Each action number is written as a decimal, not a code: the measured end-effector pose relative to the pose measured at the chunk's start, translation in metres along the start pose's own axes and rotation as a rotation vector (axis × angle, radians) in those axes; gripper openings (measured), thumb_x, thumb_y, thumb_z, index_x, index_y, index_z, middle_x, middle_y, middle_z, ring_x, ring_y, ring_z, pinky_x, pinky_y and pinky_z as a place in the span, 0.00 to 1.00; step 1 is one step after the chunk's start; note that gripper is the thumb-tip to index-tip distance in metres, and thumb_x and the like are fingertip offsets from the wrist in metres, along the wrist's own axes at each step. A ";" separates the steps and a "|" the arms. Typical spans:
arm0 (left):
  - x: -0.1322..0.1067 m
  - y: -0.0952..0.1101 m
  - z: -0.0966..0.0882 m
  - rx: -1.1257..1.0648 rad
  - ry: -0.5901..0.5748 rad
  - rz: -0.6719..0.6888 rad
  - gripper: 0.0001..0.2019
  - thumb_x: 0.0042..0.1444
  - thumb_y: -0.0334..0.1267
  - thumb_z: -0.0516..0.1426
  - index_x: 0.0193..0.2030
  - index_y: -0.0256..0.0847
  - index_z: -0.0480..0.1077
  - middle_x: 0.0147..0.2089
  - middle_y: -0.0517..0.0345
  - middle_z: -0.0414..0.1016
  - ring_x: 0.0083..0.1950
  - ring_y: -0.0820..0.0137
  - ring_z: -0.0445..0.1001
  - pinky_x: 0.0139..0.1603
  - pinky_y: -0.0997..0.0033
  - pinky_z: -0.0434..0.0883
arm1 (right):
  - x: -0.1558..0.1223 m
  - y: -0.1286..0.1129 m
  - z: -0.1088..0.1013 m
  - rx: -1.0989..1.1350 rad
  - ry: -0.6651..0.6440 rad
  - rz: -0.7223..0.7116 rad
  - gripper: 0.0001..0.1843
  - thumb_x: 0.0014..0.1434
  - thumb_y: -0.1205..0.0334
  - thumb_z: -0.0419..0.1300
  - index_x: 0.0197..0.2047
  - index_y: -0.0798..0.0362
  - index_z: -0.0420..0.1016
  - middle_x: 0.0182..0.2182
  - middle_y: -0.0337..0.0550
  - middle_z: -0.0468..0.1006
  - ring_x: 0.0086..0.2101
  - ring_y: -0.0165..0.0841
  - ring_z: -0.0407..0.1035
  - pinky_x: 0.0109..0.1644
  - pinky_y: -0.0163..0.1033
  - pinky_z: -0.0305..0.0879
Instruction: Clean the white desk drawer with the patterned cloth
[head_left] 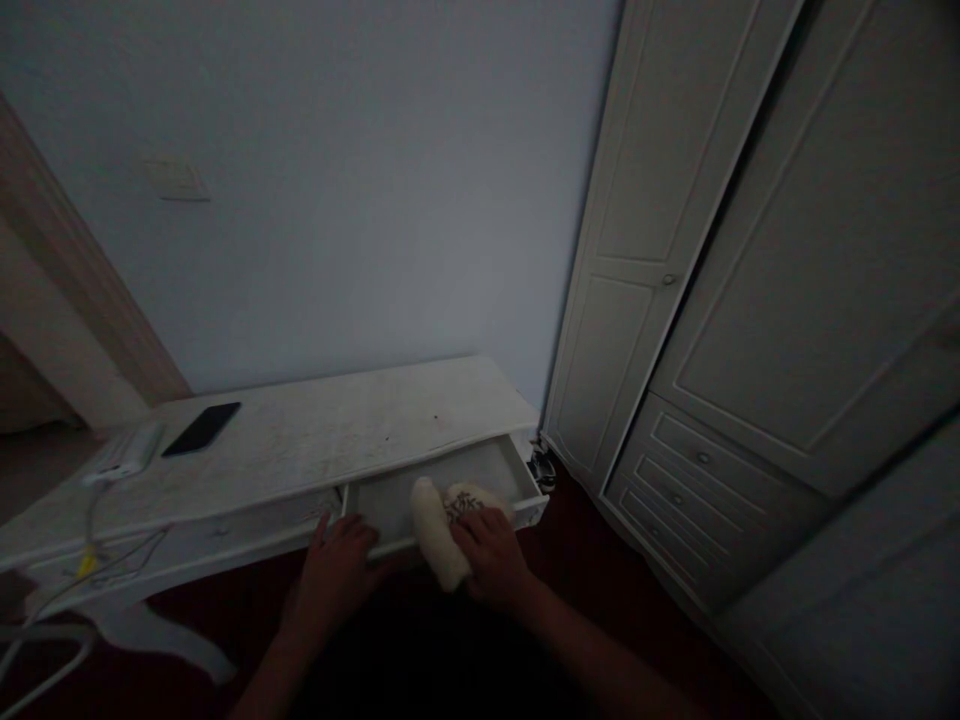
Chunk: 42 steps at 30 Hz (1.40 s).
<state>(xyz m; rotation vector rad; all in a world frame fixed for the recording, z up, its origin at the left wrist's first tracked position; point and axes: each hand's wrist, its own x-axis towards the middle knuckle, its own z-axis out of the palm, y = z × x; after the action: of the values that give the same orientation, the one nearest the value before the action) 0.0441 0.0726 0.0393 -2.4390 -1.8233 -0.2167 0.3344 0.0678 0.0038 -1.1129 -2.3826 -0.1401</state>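
Note:
In the head view, a white desk drawer [491,462] is pulled out from the desk's right part. My left hand [341,560] is at the drawer's left front corner, its fingers bent over the edge. Over the drawer's front, my right hand [491,555] grips a cream, soft-looking cloth bundle [435,530] with a dark printed pattern on one part. One thick roll of it tilts over the drawer's front edge, and another part lies behind my fingers. Whether it is one piece or two I cannot tell.
The white desk [360,410] stands against a pale wall, with a dark phone [202,430] and a white power strip [124,452] on its left. Cables hang in front. A white wardrobe [622,330] rises on the right. Shoes [541,468] lie beyond the desk's right end.

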 end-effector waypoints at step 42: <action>0.051 0.062 -0.010 -0.168 -0.354 0.224 0.26 0.69 0.60 0.48 0.49 0.44 0.80 0.48 0.46 0.84 0.50 0.55 0.80 0.50 0.62 0.71 | -0.075 0.038 0.020 0.046 -0.099 0.596 0.20 0.54 0.64 0.61 0.52 0.54 0.76 0.44 0.56 0.83 0.44 0.48 0.77 0.49 0.46 0.69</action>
<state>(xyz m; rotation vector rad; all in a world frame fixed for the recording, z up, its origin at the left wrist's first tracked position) 0.1167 0.1018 0.0586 -2.9306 -1.6857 0.0893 0.3946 0.0471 -0.0537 -1.7800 -2.0146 0.1784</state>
